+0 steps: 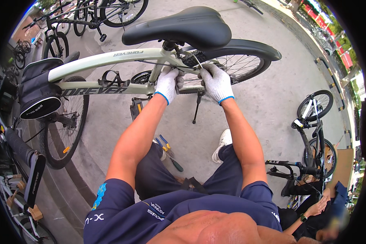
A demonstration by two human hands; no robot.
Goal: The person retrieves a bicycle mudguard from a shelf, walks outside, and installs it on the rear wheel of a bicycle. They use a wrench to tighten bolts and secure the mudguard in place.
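Observation:
A pale bicycle frame [99, 61] stretches across in front of me, with a black saddle [183, 29] on top. Its rear wheel [248, 67], under a black mudguard [254, 48], is to the right. My left hand [168, 84], in a white-and-grey work glove, is closed beside the seat tube; its fingertips are partly hidden. My right hand [216, 82], gloved alike, is pinched by the rear wheel around a thin pale rod [197, 60] that points up toward the saddle. The rod's lower end is hidden. Below hangs the kickstand [198, 106].
Pliers [164, 142] and a green-handled tool [177, 164] lie on the concrete between my feet. A black bag [40, 89] hangs at the bicycle's front. More bicycles stand at far left; another bicycle [315, 138] lies right, near a seated person's hands [318, 206].

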